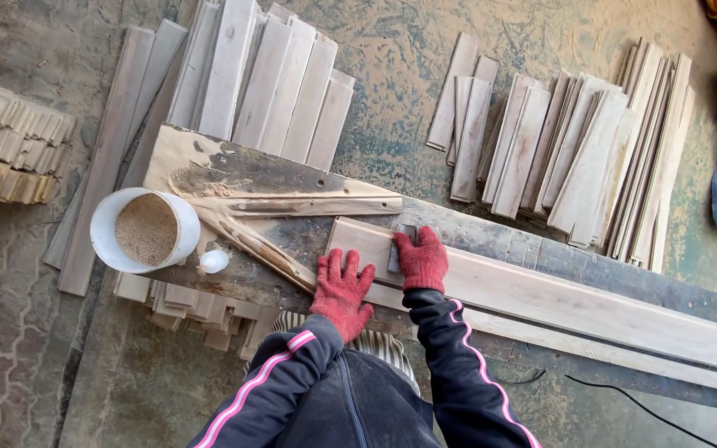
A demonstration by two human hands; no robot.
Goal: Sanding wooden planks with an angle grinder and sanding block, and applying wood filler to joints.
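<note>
Nearest us, our left hand (341, 292) lies flat and open, fingers spread, on the near end of a long pale plank (541, 294) on the table (491, 235). At one o'clock from it our right hand (421, 259) is closed around a small grey block (400, 246), pressing it onto the plank's face. The plank is smooth and light, running from the hands out toward four o'clock. At ten o'clock from the left hand sit a white bucket (144, 230) of sawdust and a small white lump (213, 261), with rough wood strips (292, 206) between. Beyond the table, stacked boards (263, 79) lie at twelve o'clock and more planks (578, 145) at two o'clock on the floor.
</note>
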